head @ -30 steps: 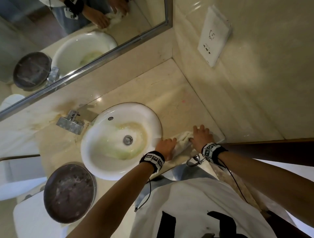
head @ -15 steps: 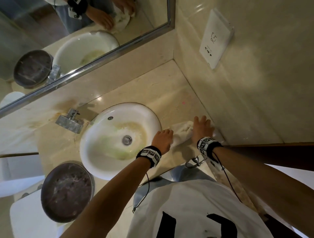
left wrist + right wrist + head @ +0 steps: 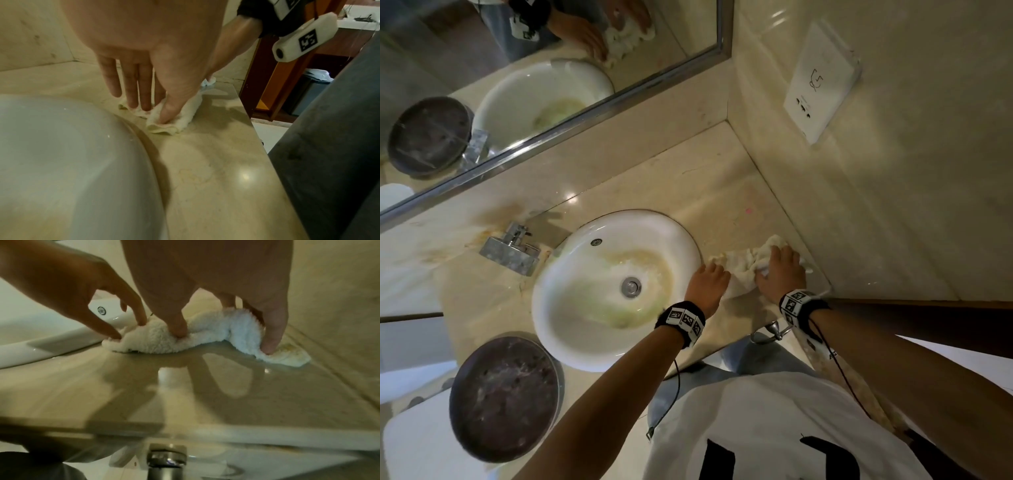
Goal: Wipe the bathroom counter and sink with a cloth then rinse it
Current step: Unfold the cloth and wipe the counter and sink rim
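A white fluffy cloth (image 3: 739,270) lies bunched on the beige stone counter (image 3: 671,178), between the white oval sink (image 3: 548,329) and the right wall. My left hand (image 3: 709,277) presses its sink-side end with straight fingers and thumb; the left wrist view shows this hand (image 3: 150,113) on the cloth (image 3: 185,116) beside the sink rim (image 3: 61,162). My right hand (image 3: 780,270) arches over the wall-side end. In the right wrist view this hand (image 3: 224,337) clamps the cloth (image 3: 205,334) between thumb and little finger. The basin shows yellow-green stains.
A chrome faucet (image 3: 512,243) stands behind the sink on the left. A dark round bowl (image 3: 505,397) sits at the counter's front left. The mirror (image 3: 551,68) runs along the back, a socket plate (image 3: 818,78) is on the right wall, and a towel ring (image 3: 770,332) hangs below the front edge.
Both hands have slid the cloth a little away from the counter's front edge, toward the back along the right wall.
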Available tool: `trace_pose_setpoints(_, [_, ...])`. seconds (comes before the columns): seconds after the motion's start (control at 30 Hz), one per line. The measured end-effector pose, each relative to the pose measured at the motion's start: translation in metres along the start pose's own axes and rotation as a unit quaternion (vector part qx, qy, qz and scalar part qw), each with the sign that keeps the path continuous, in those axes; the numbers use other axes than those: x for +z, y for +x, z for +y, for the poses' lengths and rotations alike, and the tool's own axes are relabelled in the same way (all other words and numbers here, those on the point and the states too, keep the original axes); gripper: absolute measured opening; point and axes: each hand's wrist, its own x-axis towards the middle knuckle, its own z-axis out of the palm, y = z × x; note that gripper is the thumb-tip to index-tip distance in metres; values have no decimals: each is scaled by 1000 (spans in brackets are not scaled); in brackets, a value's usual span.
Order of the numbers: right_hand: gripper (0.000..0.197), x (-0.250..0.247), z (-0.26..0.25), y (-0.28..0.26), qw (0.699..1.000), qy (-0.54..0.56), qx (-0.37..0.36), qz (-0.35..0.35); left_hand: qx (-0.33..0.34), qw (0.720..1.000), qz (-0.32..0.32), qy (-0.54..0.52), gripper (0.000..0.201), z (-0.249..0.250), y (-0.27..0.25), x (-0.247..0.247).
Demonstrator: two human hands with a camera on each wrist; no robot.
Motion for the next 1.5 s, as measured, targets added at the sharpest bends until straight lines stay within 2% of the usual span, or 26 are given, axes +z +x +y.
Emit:
trace_pose_setpoints(0.17, [60, 9, -43, -9, 999, 26, -40, -10, -1, 999, 41, 25, 27, -10, -3, -3])
trace_pose_setpoints(0.27, [51, 9, -63, -8, 994, 57, -73, -59, 7, 998, 67, -7, 30, -13, -9, -6])
trace_pose_setpoints(0.33, [52, 5, -71, -8, 992, 78, -64, -81, -3, 996, 86, -24, 28, -15, -18, -10])
trace_pose_setpoints(0.5, [60, 6, -76, -14, 994, 104, -12, -38, -115, 992, 42, -41, 30, -43, -43, -17])
trace_pose_setpoints(0.6, [63, 15, -80, -10, 991, 117, 2, -70, -180, 978, 21, -99, 20, -64, -46, -13])
trace_pose_setpoints(0.7, [58, 19, -85, -9, 990, 122, 4, -71, -205, 967, 36, -149, 15, -67, -38, -12])
trace_pose_setpoints(0.83, [52, 18, -83, -7, 992, 105, -10, -70, -200, 961, 61, -179, 17, -60, -20, -17])
trace_pose_setpoints(0.93, [52, 12, -76, 0, 994, 88, -16, -61, -199, 963, 57, -172, 21, -62, -7, -23])
trace_pose_setpoints(1.03, [51, 3, -66, 9, 996, 74, -6, -43, -194, 965, 54, -166, 17, -62, 3, -25])
trace_pose_setpoints(1.1, [51, -2, -61, 15, 998, 56, 2, -34, -196, 965, 54, -165, 26, -58, 9, -25])
trace_pose_setpoints(1.33, [54, -21, -46, 35, 995, 60, 78, -11, -166, 968, 64, -179, 16, -36, 32, -35])
trace_pose_setpoints(1.5, [48, -28, -28, 44, 993, 45, 112, 15, -132, 979, 21, -154, 24, -11, 39, -30])
